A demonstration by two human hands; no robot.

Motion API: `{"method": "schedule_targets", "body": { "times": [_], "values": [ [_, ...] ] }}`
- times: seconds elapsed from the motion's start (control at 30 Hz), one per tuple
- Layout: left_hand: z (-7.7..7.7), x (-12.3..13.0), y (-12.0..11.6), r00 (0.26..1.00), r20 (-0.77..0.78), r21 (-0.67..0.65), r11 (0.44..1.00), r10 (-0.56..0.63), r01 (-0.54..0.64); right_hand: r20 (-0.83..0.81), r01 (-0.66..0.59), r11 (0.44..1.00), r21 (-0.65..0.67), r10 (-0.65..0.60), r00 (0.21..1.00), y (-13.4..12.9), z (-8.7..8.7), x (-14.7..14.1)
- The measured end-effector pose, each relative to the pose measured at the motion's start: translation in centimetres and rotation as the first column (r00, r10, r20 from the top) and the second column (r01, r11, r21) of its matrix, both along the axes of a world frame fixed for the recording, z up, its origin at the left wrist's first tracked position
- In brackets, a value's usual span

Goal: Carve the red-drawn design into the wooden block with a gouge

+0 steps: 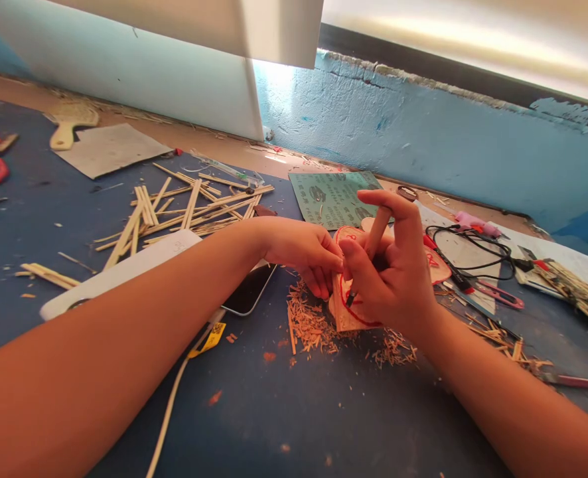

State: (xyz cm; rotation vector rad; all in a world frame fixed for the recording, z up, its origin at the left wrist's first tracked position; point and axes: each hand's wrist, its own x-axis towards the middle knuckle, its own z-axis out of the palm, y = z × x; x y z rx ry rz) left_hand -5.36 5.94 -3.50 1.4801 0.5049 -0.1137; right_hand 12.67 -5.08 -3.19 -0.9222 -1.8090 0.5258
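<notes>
Pale heart-shaped wooden piece with red outline (pixel 346 312), flat on blue table (pixel 284 411) amid shavings (pixel 310 325). Pinned at its edge by left hand (pixel 306 255) for steadiness; wooden-handled carving tool (pixel 376 232) gripped pen-style in right hand (pixel 393 272), tip on the red line.

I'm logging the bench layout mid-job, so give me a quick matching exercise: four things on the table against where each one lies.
Things:
1. wood shavings
2. phone
3. sandpaper sheet
4. wooden sticks

Places:
A. far side of the table, beyond the hands, near the blue wall
B. partly under the left forearm
C. scattered on the table left of centre, behind the left forearm
D. on the blue table just below the left hand

Pairs: 1-D, 2-B, 3-A, 4-C

The right hand grips a carving tool over the wooden piece.
</notes>
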Motion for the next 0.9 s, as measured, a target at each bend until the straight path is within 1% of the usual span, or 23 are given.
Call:
{"method": "schedule_targets", "body": {
  "times": [0.13,0.27,0.4,0.53,0.6,0.67,0.77,0.83,0.9],
  "values": [
    [-0.2,0.1,0.1,1.000,0.015,-0.006,1.000,-0.009,0.010,0.020,0.028,0.999,-0.019,-0.027,0.999,-0.4,-0.1,-0.1],
    [-0.2,0.1,0.0,1.000,0.012,-0.018,1.000,-0.017,0.017,0.072,0.035,0.999,0.021,-0.036,0.997,-0.6,0.0,-0.3],
    [-0.2,0.1,0.0,1.000,0.021,-0.017,1.000,-0.023,0.023,0.136,0.086,0.993,0.074,-0.096,0.986,-0.4,0.1,-0.6],
    [-0.4,0.0,0.0,0.998,0.054,-0.043,0.998,-0.035,0.037,0.198,0.124,0.991,0.052,-0.132,0.971,0.2,0.0,-0.7],
    [-0.5,0.0,0.0,0.998,0.053,-0.049,0.998,-0.024,0.026,0.218,0.137,0.989,0.050,-0.145,0.965,0.4,-0.1,-0.6],
    [-0.5,-0.1,0.0,0.999,0.048,-0.045,0.999,-0.017,0.019,0.231,0.136,0.989,0.051,-0.144,0.962,0.5,-0.1,-0.4],
    [-0.3,-0.1,-0.1,0.997,0.060,-0.037,0.998,-0.050,0.052,0.267,0.128,0.991,0.035,-0.132,0.955,0.6,-0.2,-0.2],
    [-0.2,-0.1,-0.1,0.996,0.061,-0.036,0.997,-0.067,0.070,0.267,0.148,0.988,0.032,-0.151,0.952,0.5,-0.4,-0.1],
    [-0.1,-0.1,-0.1,0.997,0.055,-0.040,0.997,-0.060,0.062,0.220,0.191,0.980,0.049,-0.197,0.955,0.3,-0.7,-0.1]
  ]
}}
